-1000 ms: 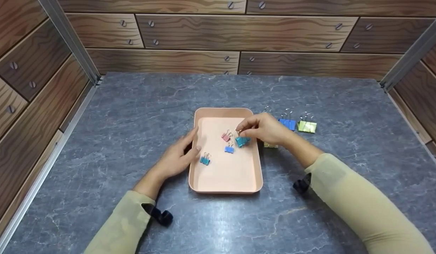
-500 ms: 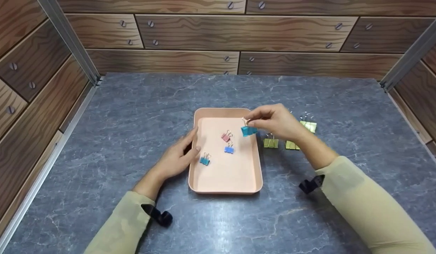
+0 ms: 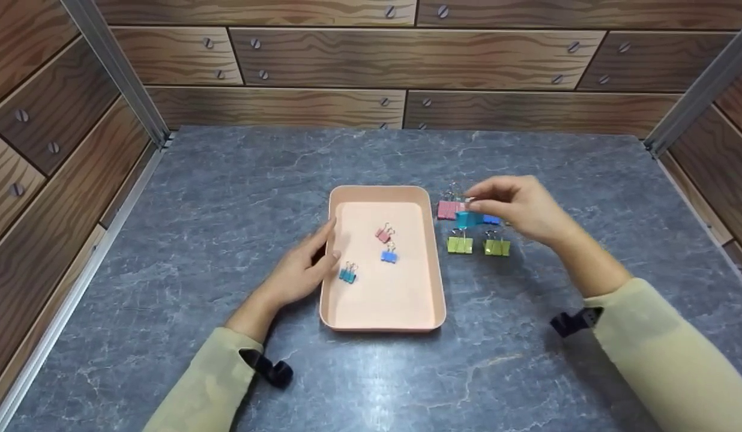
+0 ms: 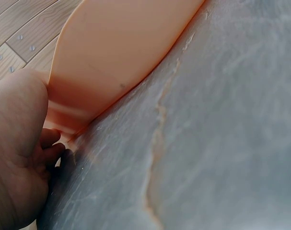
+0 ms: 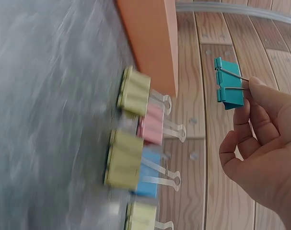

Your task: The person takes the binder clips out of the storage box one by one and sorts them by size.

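My right hand (image 3: 521, 207) pinches a large teal binder clip (image 5: 230, 84) by its wire handles, up in the air to the right of the tray. In the head view, that clip overlaps the pink and blue clips behind it. My left hand (image 3: 299, 264) rests along the left wall of the peach tray (image 3: 383, 306), its fingers extended and its thumb at the rim. Inside the tray lie a small pink binder clip (image 3: 383, 233), a small blue binder clip (image 3: 389, 257) and a small teal binder clip (image 3: 347, 274).
Right of the tray, large binder clips stand on the grey marbled table (image 3: 227, 198): a pink clip (image 3: 448, 210), a blue clip (image 3: 491, 220), and yellow-green ones, including a near clip (image 3: 460, 245) and another beside it (image 3: 497, 246). Wood-patterned walls (image 3: 419, 57) enclose the table.
My right hand has lifted the large teal binder clip out of the tray and carried it right, over the row of large clips. My left hand has stayed at the tray.
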A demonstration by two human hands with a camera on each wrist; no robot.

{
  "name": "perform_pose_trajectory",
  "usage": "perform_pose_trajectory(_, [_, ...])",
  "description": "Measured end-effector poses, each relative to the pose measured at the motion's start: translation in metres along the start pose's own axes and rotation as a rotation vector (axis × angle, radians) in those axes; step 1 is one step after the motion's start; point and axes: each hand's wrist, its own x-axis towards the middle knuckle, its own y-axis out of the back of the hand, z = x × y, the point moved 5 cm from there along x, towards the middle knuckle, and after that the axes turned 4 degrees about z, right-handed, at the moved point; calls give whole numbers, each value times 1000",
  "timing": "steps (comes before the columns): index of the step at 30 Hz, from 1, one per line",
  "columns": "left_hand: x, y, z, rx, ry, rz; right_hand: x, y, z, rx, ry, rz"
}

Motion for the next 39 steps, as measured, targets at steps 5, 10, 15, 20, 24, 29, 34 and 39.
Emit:
perform_pose_trajectory(5, [0, 0, -1, 11, 18, -6, -12, 23, 17, -61, -37, 26])
perform_pose_trajectory(10, [-2, 0, -3, 15, 32, -7, -23, 41, 34, -95, -77, 41])
perform_pose_trajectory(15, [-2, 1, -3, 16, 29, -3, -32, 54, 48, -91, -112, 51])
perform_pose_trajectory(20, [-2, 1, -2, 7, 26, -2, -41, 62, 65, -102, -150, 38])
perform_pose_trajectory(24, [-1, 0, -2, 4, 19, -2, -46, 67, 78, -95, -170, 36])
perform_pose_trajectory(29, [0, -1, -1, 12, 8, 1, -50, 71, 90, -106, -199, 30])
perform_pose_trajectory(34, [0, -1, -1, 11, 5, -2, -51, 71, 99, -130, -222, 30])
perform_pose_trajectory(39, [0, -1, -1, 8, 6, -5, -52, 70, 106, -141, -229, 30])
